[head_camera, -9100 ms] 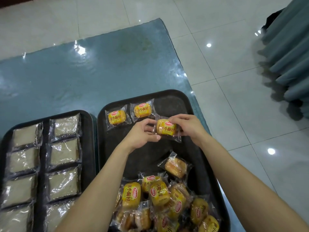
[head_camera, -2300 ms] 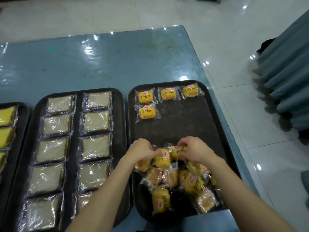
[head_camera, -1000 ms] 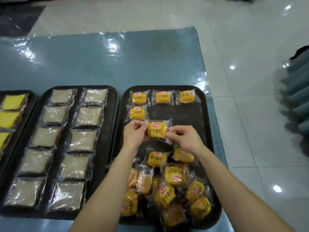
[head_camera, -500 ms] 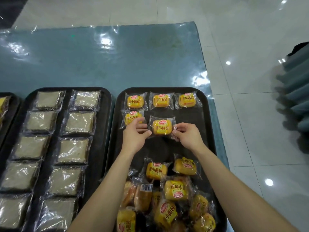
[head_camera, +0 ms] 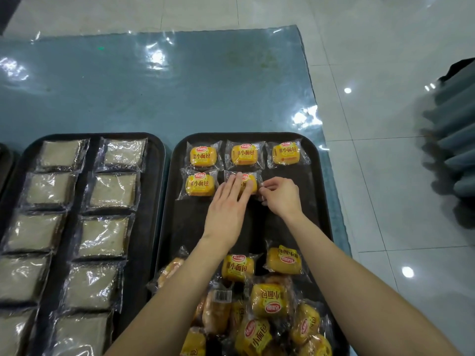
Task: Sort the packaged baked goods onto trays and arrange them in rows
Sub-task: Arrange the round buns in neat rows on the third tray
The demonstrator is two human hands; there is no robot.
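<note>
Head view: a black right tray (head_camera: 290, 222) lies on the blue-green counter (head_camera: 154, 93), near the counter's right edge. At its far end is a row of three yellow packets (head_camera: 244, 154). Just nearer, a second row starts with a left packet (head_camera: 200, 185). Beside that one lies the bread packet (head_camera: 251, 181) being placed.

The left hand (head_camera: 227, 206) rests on this packet with straight, flat fingers and covers most of its label. The right hand (head_camera: 281, 196) pinches the packet's clear right wrapper edge with curled fingers.

A loose heap of yellow packets (head_camera: 267, 301) fills the tray's near end, and the left forearm crosses and hides the heap's left part.

Just to the left, the left tray (head_camera: 151, 201) holds pale cake packets (head_camera: 113, 190) in two columns. White floor (head_camera: 385, 176) and a grey curtain (head_camera: 455, 140) lie to the right.
</note>
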